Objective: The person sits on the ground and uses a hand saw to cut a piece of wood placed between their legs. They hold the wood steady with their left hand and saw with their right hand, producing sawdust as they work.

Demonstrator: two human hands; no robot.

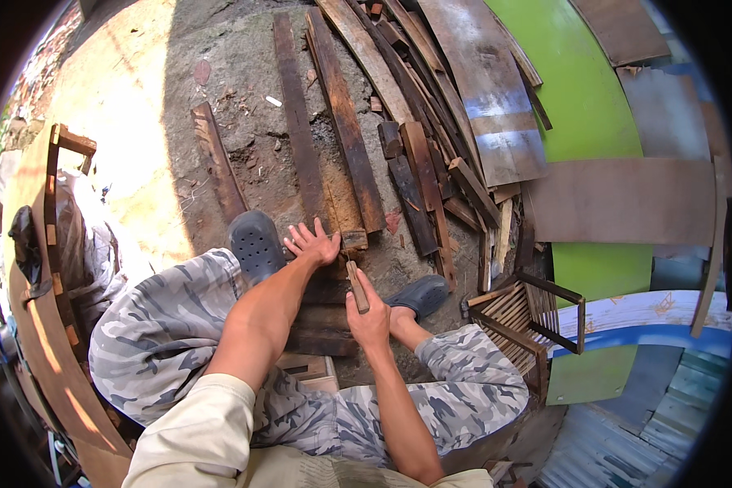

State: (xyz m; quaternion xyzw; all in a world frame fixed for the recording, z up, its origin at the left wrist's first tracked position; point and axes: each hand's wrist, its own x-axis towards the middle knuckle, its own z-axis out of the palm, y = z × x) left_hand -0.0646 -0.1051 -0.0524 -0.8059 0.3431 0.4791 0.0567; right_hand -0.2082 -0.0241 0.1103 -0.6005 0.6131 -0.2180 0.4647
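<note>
My left hand [313,246] has its fingers spread, at the near end of a dark plank [298,114] and beside a light brown wooden block [343,213]. Whether the palm presses on the wood, I cannot tell. My right hand [369,322] is closed around a short, narrow wooden piece [356,286], which points up and away from me; it looks like a handle, but its far end is not clear. A second long brown plank [346,122] runs away from me beside the block. Dark boards [321,329] lie crosswise just below my hands.
My feet in dark clogs [256,244] stand either side of the wood. A pile of planks and offcuts [419,89] lies at the right. A slatted wooden stool [525,313] stands near my right knee. A loose board [218,163] lies at the left, a wooden frame [54,203] beyond it.
</note>
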